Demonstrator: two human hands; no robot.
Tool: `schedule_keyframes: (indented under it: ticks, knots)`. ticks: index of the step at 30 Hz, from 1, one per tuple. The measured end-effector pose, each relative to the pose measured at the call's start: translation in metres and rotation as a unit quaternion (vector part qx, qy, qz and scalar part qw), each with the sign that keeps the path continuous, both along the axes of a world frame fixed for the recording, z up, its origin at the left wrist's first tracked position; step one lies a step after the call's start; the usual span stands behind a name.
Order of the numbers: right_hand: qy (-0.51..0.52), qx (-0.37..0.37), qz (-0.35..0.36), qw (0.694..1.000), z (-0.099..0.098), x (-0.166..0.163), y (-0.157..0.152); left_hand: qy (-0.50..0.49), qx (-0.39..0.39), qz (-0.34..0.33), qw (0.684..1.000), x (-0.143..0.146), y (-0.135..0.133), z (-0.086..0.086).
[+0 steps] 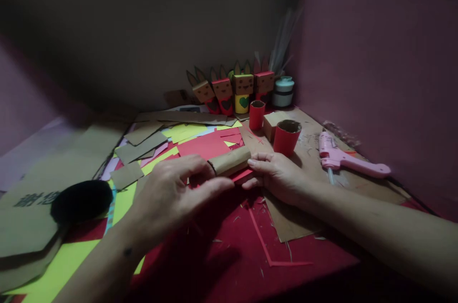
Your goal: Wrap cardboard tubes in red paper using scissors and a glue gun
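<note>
A brown cardboard tube (231, 161) lies sideways between my two hands, above the dark red tabletop. My left hand (182, 188) is closed round its left end, thumb along the near side. At the right end, the fingers of my right hand (274, 174) pinch the tube and a strip of red paper (242, 175) under it. How far the paper wraps the tube is hidden. Just beyond my right hand stand a red paper-covered cup (286, 138) and a smaller red tube (256, 115), with a cardboard box (274, 122) between them.
Several eared cardboard figures (244, 86) stand at the back beside a lidded pale jar (284, 91). A pink glue gun (352, 157) lies at right on a cardboard sheet (296, 217). Coloured paper and cardboard scraps (141, 145) spread leftward, near a black oval object (82, 200).
</note>
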State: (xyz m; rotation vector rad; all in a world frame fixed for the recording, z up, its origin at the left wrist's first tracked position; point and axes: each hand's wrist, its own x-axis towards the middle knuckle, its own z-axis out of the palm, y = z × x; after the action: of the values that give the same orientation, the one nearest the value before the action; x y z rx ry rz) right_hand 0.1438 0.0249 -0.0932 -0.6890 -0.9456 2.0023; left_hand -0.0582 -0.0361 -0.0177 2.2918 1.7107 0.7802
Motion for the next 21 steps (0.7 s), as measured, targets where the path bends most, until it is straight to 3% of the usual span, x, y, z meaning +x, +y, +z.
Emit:
schedule_keyframes:
  ticks: [3,7,11,15,21]
  knots:
    - [0.002,-0.018,-0.003,1.0,0.002,0.0,0.001,0.082,-0.009,-0.007,0.997,0.004,-0.004,-0.008]
    - [0.014,-0.028,-0.012,0.999,0.003,0.001,0.003,0.104,0.055,0.034,0.992,0.001,0.003,-0.023]
    - [0.013,-0.021,0.01,1.0,0.004,0.001,0.002,0.067,0.093,-0.002,0.993,-0.003,0.009,-0.027]
    - [0.015,-0.016,0.015,1.0,0.003,0.001,0.002,-0.052,0.094,0.072,0.992,-0.004,0.011,-0.025]
    - [0.037,-0.021,0.005,0.999,0.003,0.002,0.003,-0.088,0.01,0.051,0.995,0.0,0.016,-0.026]
